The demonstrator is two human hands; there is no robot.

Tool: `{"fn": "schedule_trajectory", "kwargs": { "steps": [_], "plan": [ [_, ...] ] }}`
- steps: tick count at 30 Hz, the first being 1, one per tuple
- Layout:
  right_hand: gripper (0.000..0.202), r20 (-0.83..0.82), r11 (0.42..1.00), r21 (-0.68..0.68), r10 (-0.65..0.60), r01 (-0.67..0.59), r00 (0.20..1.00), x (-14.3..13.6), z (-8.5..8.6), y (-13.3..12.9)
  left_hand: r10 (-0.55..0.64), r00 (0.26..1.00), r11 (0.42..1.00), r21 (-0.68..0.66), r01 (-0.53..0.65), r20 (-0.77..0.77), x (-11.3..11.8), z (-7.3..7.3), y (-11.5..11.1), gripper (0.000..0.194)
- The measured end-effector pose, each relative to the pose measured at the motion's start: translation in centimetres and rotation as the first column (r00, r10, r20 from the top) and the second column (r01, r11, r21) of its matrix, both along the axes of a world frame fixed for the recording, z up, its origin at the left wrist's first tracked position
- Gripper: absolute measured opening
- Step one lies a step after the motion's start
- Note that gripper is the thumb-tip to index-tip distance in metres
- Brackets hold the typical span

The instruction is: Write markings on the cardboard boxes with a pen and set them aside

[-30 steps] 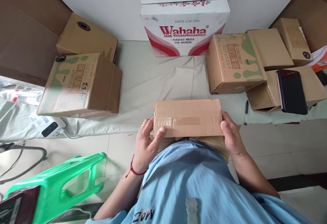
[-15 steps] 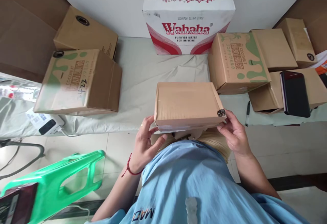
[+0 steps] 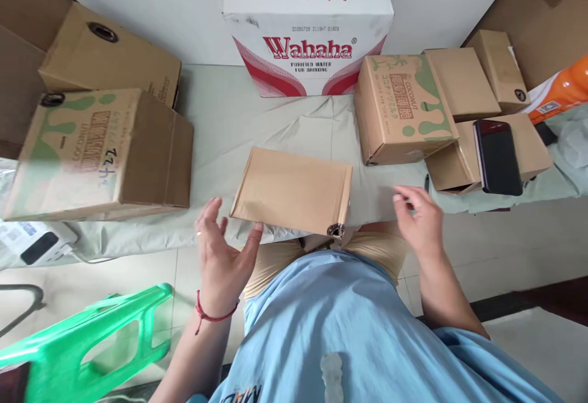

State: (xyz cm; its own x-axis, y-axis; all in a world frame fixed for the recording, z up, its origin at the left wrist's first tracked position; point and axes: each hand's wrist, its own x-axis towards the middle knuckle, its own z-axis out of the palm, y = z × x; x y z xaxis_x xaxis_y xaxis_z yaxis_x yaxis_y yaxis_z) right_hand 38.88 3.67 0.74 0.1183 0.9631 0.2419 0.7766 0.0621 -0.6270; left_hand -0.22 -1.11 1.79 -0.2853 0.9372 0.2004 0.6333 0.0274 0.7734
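Observation:
A small brown cardboard box (image 3: 294, 188) lies turned at a slant near the front edge of the cloth-covered table, with a dark mark on its near right corner. At its left side is my left hand (image 3: 225, 256), fingers spread; the thumb tip is close to the box's near edge, and whether it touches cannot be made out. My right hand (image 3: 420, 219) is apart from the box on the right, its fingers loosely curled with a gap to the thumb and nothing seen in them. Just behind this hand, a dark pen (image 3: 427, 182) is partly hidden.
Coconut-printed cartons stand on the left (image 3: 92, 152) and right (image 3: 408, 109). A white Wahaha carton (image 3: 307, 41) is at the back. A black phone (image 3: 498, 157) rests on an open brown box (image 3: 452, 161). A white device (image 3: 39, 244) lies left; a green stool (image 3: 92, 335) stands below.
Both hands have come off the small box, the left moving left and the right moving right. The box now lies lower, on the table, and turned. The view has shifted right.

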Motion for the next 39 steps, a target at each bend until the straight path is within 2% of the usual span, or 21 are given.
{"fn": "schedule_trajectory", "kwargs": {
  "steps": [2, 3, 5, 8, 11, 13, 17, 19, 20, 21, 22, 23, 24, 26, 27, 29, 32, 33, 36, 39],
  "plan": [
    [0.037, 0.229, 0.961, -0.038, -0.257, 0.272, 0.939, 2.2, 0.2, 0.3, -0.011, 0.993, 0.982, 0.185, 0.033, -0.121, 0.7, 1.0, -0.1, 0.083],
    [0.04, 0.336, 0.931, -0.081, -0.312, 0.357, 0.889, 3.2, 0.4, 0.3, -0.047, 0.984, 0.96, 0.264, 0.092, -0.173, 1.1, 1.5, -0.1, 0.081],
    [0.046, 0.491, 0.874, -0.205, -0.298, 0.441, 0.818, 4.4, 0.6, 0.2, -0.164, 0.946, 0.9, 0.351, 0.259, -0.278, 2.1, 2.6, 0.2, 0.072],
    [0.053, 0.575, 0.804, -0.367, -0.2, 0.469, 0.794, 4.6, 0.6, 0.1, -0.361, 0.826, 0.801, 0.309, 0.512, -0.433, 3.8, 3.4, 1.4, 0.047],
    [0.054, 0.586, 0.77, -0.412, -0.186, 0.487, 0.789, 4.1, 0.1, 0.8, -0.531, 0.671, 0.711, 0.159, 0.685, -0.518, 4.9, 3.2, 3.1, 0.033],
    [0.054, 0.566, 0.774, -0.399, -0.214, 0.492, 0.796, 3.8, -0.3, 1.5, -0.577, 0.608, 0.677, 0.097, 0.73, -0.545, 5.5, 3.0, 4.4, 0.03],
    [0.058, 0.493, 0.82, -0.377, -0.216, 0.431, 0.843, 3.5, -1.4, 2.6, -0.531, 0.588, 0.682, 0.104, 0.724, -0.61, 6.6, 2.8, 6.2, 0.032],
    [0.053, 0.384, 0.851, -0.376, -0.217, 0.367, 0.897, 3.4, -1.9, 2.7, -0.501, 0.601, 0.704, 0.111, 0.702, -0.622, 7.3, 2.6, 6.7, 0.033],
    [0.048, 0.262, 0.87, -0.374, -0.234, 0.322, 0.936, 3.4, -2.1, 2.6, -0.484, 0.612, 0.719, 0.115, 0.686, -0.625, 7.6, 2.5, 6.8, 0.033],
    [0.042, 0.08, 0.893, -0.363, -0.255, 0.266, 0.964, 3.3, -2.2, 2.5, -0.468, 0.624, 0.735, 0.116, 0.668, -0.626, 7.9, 2.4, 6.9, 0.034],
    [0.037, -0.147, 0.919, -0.342, -0.257, 0.195, 0.955, 3.4, -2.2, 2.4, -0.456, 0.633, 0.749, 0.114, 0.653, -0.626, 8.1, 2.3, 6.9, 0.035],
    [0.033, -0.384, 0.944, -0.311, -0.23, 0.11, 0.894, 3.5, -2.1, 2.2, -0.453, 0.637, 0.758, 0.106, 0.643, -0.624, 8.3, 2.2, 6.9, 0.036],
    [0.032, -0.587, 0.964, -0.267, -0.179, 0.02, 0.789, 3.6, -1.9, 2.1, -0.461, 0.636, 0.762, 0.091, 0.641, -0.619, 8.4, 2.2, 6.9, 0.036],
    [0.034, -0.842, 0.982, -0.149, -0.066, -0.113, 0.535, 3.7, -1.3, 1.9, -0.501, 0.628, 0.758, 0.049, 0.65, -0.595, 8.5, 2.2, 6.9, 0.037],
    [0.035, -0.899, 0.984, -0.106, -0.034, -0.142, 0.437, 3.6, -0.9, 1.8, -0.525, 0.626, 0.752, 0.03, 0.659, -0.577, 8.4, 2.3, 6.9, 0.037],
    [0.032, -0.941, 0.987, -0.068, -0.016, -0.145, 0.338, 3.0, -0.1, 1.6, -0.567, 0.631, 0.745, -0.004, 0.667, -0.53, 8.3, 2.4, 7.0, 0.037],
    [0.015, -0.959, 0.981, -0.067, -0.012, -0.184, 0.283, 1.2, 0.7, 1.2, -0.593, 0.648, 0.747, -0.027, 0.664, -0.477, 8.2, 2.5, 7.2, 0.037],
    [0.017, -0.966, 0.975, -0.068, -0.012, -0.211, 0.259, 0.5, 0.9, 1.0, -0.597, 0.651, 0.749, -0.033, 0.662, -0.468, 8.2, 2.6, 7.3, 0.037],
    [0.04, -0.977, 0.957, -0.097, -0.038, -0.273, 0.212, -1.5, 1.5, 0.6, -0.6, 0.654, 0.751, -0.044, 0.658, -0.462, 8.2, 2.7, 7.4, 0.037],
    [0.033, -0.967, 0.96, -0.115, -0.049, -0.254, 0.249, -2.8, 2.2, 0.3, -0.596, 0.652, 0.753, -0.045, 0.656, -0.469, 8.3, 2.7, 7.5, 0.036]
  ]
}}
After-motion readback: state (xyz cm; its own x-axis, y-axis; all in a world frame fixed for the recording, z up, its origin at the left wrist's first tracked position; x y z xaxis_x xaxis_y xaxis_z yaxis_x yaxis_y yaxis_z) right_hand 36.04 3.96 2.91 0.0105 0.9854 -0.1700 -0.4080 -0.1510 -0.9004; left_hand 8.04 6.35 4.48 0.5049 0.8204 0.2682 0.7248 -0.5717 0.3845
